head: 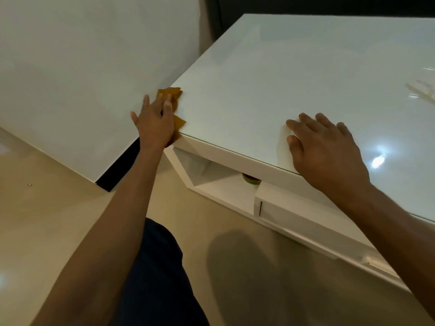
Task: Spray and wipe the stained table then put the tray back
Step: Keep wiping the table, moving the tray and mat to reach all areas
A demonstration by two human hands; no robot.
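A glossy white table fills the right of the view. My left hand lies flat with spread fingers on an orange-brown cloth at the table's left edge, and the cloth sticks out past my fingertips and beside my palm. My right hand rests flat on the tabletop near its front edge, fingers straight, holding nothing. Faint streaks show on the glass at the far right. No tray or spray bottle is in view.
Under the tabletop sits an open shelf with a small green and orange object at its back, and a white drawer front. A white wall panel stands close to the left. Beige floor and my dark-clothed knee are below.
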